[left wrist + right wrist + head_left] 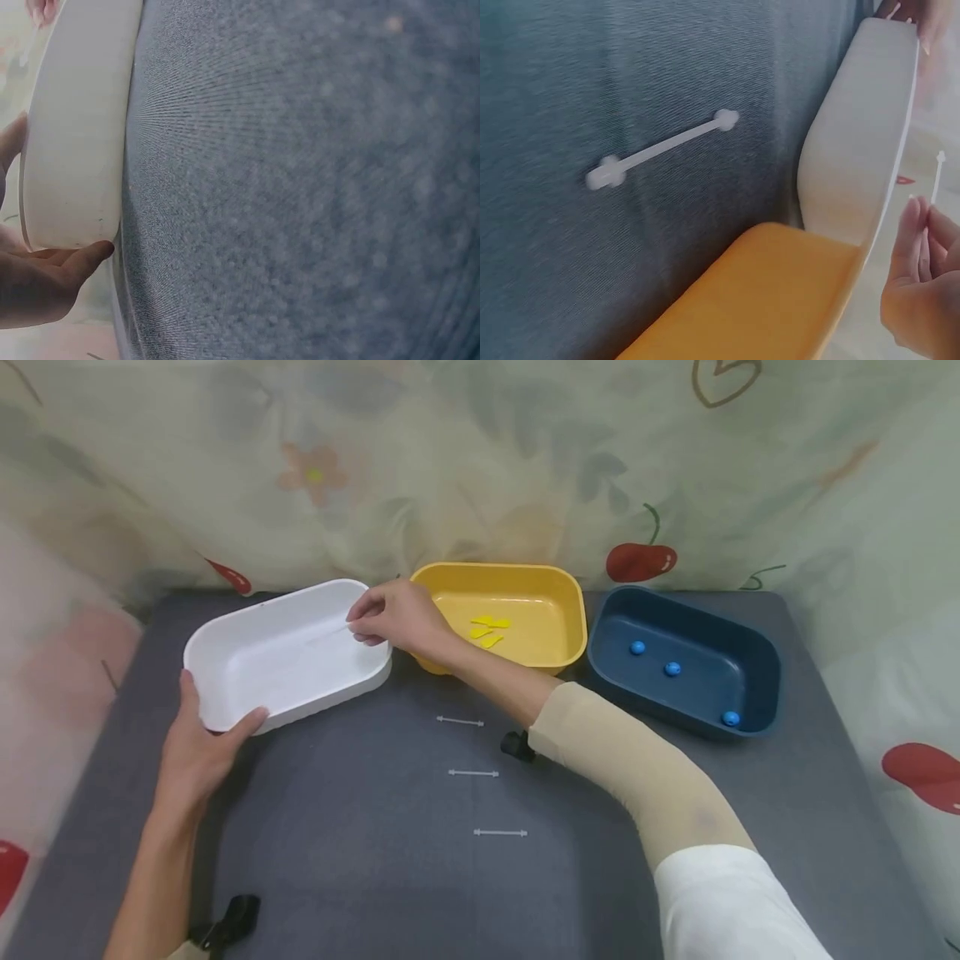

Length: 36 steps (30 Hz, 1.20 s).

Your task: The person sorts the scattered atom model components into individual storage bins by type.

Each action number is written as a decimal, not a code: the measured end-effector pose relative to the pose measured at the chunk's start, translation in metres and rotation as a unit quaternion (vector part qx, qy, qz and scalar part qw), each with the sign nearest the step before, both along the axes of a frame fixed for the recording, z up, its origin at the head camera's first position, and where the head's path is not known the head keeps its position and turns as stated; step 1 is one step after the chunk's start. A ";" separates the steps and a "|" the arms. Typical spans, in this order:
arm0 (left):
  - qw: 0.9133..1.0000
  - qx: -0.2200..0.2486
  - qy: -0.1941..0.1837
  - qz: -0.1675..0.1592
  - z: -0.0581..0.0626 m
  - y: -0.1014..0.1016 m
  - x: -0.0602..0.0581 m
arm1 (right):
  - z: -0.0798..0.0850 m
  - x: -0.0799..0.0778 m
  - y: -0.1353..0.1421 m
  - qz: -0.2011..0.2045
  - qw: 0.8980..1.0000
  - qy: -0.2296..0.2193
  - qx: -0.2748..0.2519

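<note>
My left hand (198,747) grips the near left corner of a white plastic tub (330,695), thumb on its near side. The left wrist view shows fingertips (94,259) against the tub's end, low by the cloth. Over the tub's right end, my right hand (405,617) pinches one end of a thin white cotton swab (937,176), whose other end points left above the tub's inside. On the dark cloth, in a loose column, lie three more cotton swabs: a far one (460,721), a middle one (473,773) and a near one (500,833).
Right of the white tub stands a yellow tub (525,572) holding several small yellow pieces (491,641). Farther right, a dark blue tub (697,706) holds three blue balls (672,668). A patterned curtain (480,460) hangs behind the grey table (360,860).
</note>
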<state>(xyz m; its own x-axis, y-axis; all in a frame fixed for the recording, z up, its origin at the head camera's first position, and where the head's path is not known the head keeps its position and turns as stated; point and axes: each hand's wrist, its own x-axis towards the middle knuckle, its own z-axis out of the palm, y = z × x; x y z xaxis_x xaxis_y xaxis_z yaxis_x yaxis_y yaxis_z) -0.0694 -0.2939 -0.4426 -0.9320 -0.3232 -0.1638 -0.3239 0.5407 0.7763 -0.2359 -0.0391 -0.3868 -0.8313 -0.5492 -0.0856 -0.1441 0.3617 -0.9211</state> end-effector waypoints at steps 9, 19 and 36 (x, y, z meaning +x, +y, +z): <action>1.000 -0.005 0.002 0.004 0.000 0.000 -0.001 | -0.006 -0.010 -0.030 0.005 0.999 -0.038 -0.016; 1.000 -0.002 0.001 0.003 -0.001 0.001 -0.001 | -0.015 -0.011 -0.058 -0.049 0.996 -0.062 -0.033; 1.000 -0.008 0.003 0.002 0.005 0.004 0.001 | -0.025 -0.010 -0.084 -0.089 0.994 -0.052 0.034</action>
